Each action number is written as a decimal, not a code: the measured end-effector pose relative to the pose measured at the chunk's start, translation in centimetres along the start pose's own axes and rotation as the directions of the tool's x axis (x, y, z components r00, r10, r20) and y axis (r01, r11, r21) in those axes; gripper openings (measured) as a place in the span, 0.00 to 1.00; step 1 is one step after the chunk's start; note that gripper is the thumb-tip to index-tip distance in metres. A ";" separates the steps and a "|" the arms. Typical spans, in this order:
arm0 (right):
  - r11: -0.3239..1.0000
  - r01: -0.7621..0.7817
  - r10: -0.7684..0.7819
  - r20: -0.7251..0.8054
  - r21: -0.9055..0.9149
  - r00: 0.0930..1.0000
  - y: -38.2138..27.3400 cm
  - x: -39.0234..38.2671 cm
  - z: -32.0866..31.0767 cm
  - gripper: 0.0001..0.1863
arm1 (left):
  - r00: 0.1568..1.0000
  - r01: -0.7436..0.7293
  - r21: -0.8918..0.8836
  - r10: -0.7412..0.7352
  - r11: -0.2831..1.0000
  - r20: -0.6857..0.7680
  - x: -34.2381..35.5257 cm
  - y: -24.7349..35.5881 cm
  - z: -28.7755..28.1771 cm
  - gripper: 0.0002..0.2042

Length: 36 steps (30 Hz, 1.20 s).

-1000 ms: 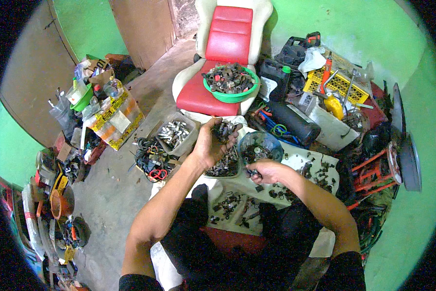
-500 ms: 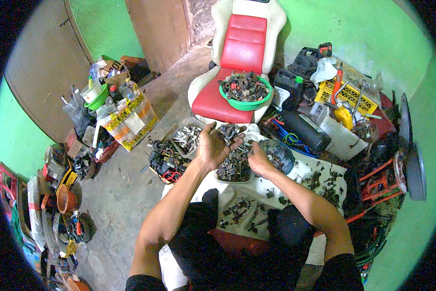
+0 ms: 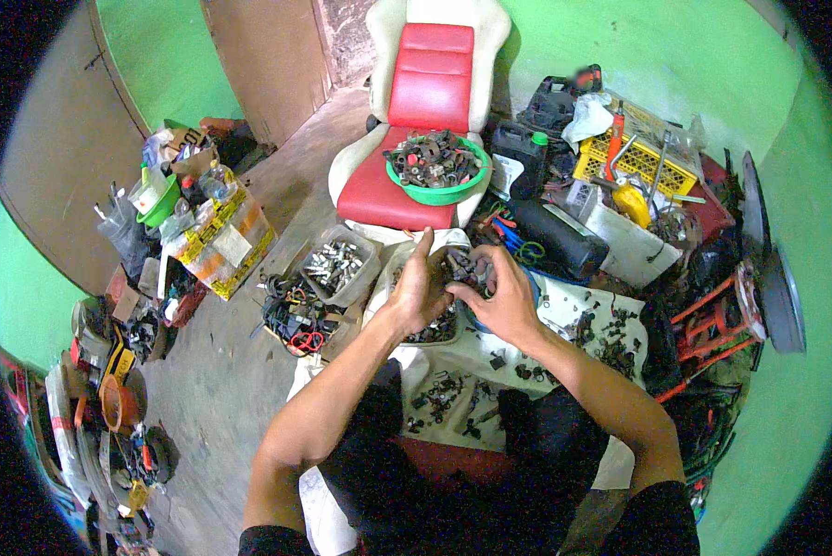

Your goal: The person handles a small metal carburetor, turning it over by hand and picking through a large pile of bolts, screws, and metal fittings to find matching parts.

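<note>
Overall, at the left of the frame, a box bound in yellow tape [image 3: 221, 248] stands on the floor. Left of centre, a tub of silver cylindrical pieces [image 3: 337, 262] sits beside a heap of dark cables [image 3: 291, 310], apparently kept apart by kind. At centre, the left hand [image 3: 418, 295], thumb raised, cups small dark metal parts [image 3: 460, 265], likely so none spill; a container of similar parts [image 3: 442, 332] lies beneath it, partly hidden. Above, a green basin [image 3: 442, 195] heaped with parts rests on a red-and-white car seat [image 3: 430, 83], seemingly used as a stand. Just right of centre, the right hand [image 3: 502, 295] curls thumb and fingers at the cupped parts; whether it grips one, I cannot tell. Behind it, a blue bowl [image 3: 534, 289] is mostly hidden. Farther right, loose dark parts [image 3: 617, 350] lie spread over a pale sheet [image 3: 467, 358], perhaps to stay visible.
</note>
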State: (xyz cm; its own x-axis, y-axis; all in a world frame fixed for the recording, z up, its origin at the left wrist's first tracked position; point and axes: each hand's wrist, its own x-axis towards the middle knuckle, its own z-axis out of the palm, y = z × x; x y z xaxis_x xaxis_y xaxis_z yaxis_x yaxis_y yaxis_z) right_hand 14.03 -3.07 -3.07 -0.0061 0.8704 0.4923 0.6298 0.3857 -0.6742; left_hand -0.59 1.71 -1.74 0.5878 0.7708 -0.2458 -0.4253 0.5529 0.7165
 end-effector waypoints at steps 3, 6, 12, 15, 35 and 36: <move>0.998 -0.052 0.051 -0.044 -0.021 0.998 0.8 0.2 0.0 0.23 | 1.000 0.002 0.074 -0.002 0.997 -0.008 0.7 -0.7 0.6 0.35; 0.999 -0.047 0.047 -0.071 0.003 0.996 1.4 0.1 -0.6 0.20 | 0.999 -0.014 0.108 0.019 0.994 -0.043 1.1 -1.0 1.8 0.34; 0.988 -0.058 0.059 -0.002 0.141 0.998 1.2 -0.5 -1.4 0.17 | 0.997 0.033 0.124 -0.025 0.992 -0.068 1.7 -1.4 1.2 0.28; 0.959 -0.022 0.032 -0.031 0.284 0.999 2.1 -0.6 -1.2 0.16 | 0.995 0.056 0.096 -0.048 0.994 -0.083 1.8 -1.3 1.5 0.27; 0.417 -0.350 0.247 0.266 0.839 0.932 2.8 -0.7 -2.9 0.08 | 0.979 0.200 -0.108 -0.195 0.974 0.061 1.5 -0.7 0.6 0.26; 0.517 -0.363 0.285 0.243 0.776 0.927 2.8 -0.9 -3.0 0.07 | 0.975 0.213 -0.113 -0.202 0.971 0.097 1.6 -0.7 0.4 0.26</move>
State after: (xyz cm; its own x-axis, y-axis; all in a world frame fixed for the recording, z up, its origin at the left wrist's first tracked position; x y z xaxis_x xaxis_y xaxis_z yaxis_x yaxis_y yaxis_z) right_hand 18.12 -3.67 -3.78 -0.0149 0.9914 0.1301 -0.2747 0.1210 -0.9539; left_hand 0.91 2.38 -2.42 0.7254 0.6087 -0.3213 -0.3654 0.7362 0.5697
